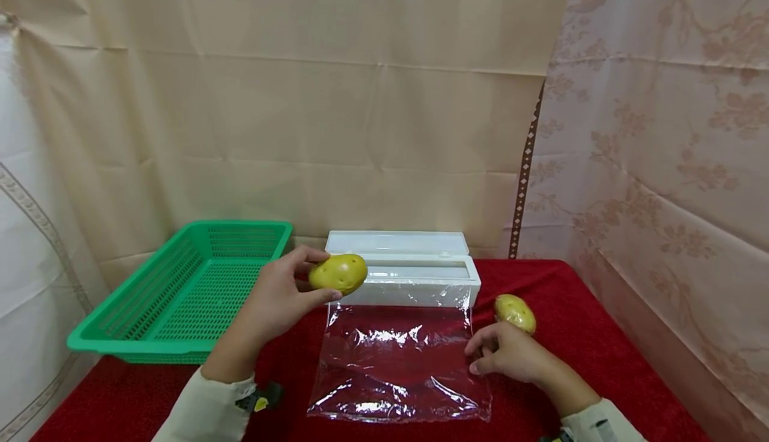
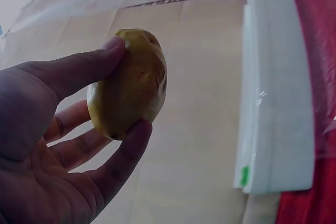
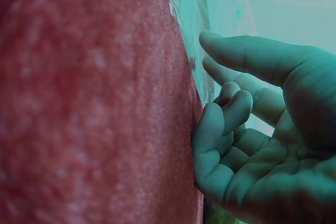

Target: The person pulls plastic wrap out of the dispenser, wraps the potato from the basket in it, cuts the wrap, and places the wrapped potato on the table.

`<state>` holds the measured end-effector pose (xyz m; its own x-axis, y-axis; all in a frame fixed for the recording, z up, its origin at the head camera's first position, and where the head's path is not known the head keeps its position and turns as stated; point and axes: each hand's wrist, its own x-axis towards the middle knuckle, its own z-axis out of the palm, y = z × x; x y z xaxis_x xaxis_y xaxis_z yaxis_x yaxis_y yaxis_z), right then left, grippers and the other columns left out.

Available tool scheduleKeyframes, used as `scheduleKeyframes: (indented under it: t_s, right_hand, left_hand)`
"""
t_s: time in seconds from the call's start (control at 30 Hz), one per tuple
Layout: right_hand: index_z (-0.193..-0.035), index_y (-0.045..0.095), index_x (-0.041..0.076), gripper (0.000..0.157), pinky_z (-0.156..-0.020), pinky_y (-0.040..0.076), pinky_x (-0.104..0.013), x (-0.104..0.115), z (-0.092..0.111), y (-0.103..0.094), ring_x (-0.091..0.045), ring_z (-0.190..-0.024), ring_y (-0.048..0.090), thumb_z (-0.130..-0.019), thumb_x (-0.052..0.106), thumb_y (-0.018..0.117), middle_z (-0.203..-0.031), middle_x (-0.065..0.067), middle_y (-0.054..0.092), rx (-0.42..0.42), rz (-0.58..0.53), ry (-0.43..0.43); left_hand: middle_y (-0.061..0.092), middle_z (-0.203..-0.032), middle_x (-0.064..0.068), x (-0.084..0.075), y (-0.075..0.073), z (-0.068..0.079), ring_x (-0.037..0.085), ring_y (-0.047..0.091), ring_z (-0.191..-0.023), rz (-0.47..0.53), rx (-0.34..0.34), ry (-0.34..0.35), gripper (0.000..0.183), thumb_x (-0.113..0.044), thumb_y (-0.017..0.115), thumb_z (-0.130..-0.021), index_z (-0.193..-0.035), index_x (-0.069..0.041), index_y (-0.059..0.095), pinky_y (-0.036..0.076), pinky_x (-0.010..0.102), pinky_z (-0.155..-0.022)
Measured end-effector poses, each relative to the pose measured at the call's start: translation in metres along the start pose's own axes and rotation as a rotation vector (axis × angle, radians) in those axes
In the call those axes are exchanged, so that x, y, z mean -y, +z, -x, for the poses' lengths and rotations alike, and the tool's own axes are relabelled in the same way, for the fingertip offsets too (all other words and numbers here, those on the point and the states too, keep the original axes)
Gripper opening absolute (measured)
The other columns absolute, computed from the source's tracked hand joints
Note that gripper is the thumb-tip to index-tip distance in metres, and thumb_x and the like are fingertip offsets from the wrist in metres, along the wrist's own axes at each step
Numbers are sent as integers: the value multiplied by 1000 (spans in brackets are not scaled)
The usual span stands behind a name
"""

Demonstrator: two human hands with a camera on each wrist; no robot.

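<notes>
In the head view my left hand grips a yellow potato between thumb and fingertips, held above the upper left of a sheet of clear plastic wrap. The left wrist view confirms the thumb and fingers on this potato. The wrap runs forward from a white wrap dispenser box with its lid raised. Beside the sheet's right edge rests my right hand, fingers loosely curled with nothing between them. A second potato, glossy on its surface, lies just beyond that hand.
A green plastic basket with perforated sides stands on the left. Red cloth covers the table. Beige curtains hang close behind the box, and a patterned curtain borders the right side.
</notes>
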<state>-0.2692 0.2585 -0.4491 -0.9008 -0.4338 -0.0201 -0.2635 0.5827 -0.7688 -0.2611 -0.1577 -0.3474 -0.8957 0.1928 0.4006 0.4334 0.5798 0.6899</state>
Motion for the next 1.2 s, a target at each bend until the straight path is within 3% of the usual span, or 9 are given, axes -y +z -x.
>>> scheduleKeyframes:
  t_s: [0.33, 0.57, 0.9, 1.03, 1.2]
  right_hand:
    - [-100, 77, 6, 25, -51, 40, -21, -1, 2, 2, -5, -58, 49, -77, 11, 88, -66, 1, 55, 21, 2, -13]
    - [-100, 77, 5, 26, -51, 39, -20, 0, 1, 1, -4, -58, 48, -77, 10, 87, -66, 1, 54, 20, 6, -20]
    - [-100, 77, 3, 26, -51, 39, -20, 2, 2, 0, -3, -58, 48, -78, 10, 87, -66, 1, 55, 27, 4, -28]
    - [-100, 77, 3, 25, -51, 39, -19, 2, 2, 0, -3, -58, 48, -78, 10, 87, -66, 1, 55, 30, 4, -27]
    - [-100, 77, 3, 25, -51, 39, -19, 1, 1, 0, -3, -58, 48, -78, 10, 87, -66, 1, 55, 32, 4, -27]
  left_hand:
    - [71, -117, 3, -3, 38, 3, 19, 74, -97, 53, 98, 12, 53, -26, 93, -77, -121, -22, 65, 63, 31, -76]
    - [73, -116, 2, -1, 57, 3, 25, 74, -102, 84, 168, 54, 48, -26, 92, -78, -117, -18, 67, 62, 29, -79]
    - [68, -110, -1, 8, 84, 2, 13, 69, -94, 149, 263, 110, 48, -20, 96, -73, -113, -14, 69, 60, 23, -76]
    - [68, -110, 1, 13, 97, 4, 14, 69, -95, 165, 295, 101, 49, -22, 96, -72, -112, -12, 70, 59, 25, -79]
    - [67, -109, -2, 15, 107, 7, 13, 67, -97, 133, 322, 50, 50, -29, 97, -71, -111, -17, 70, 59, 28, -82]
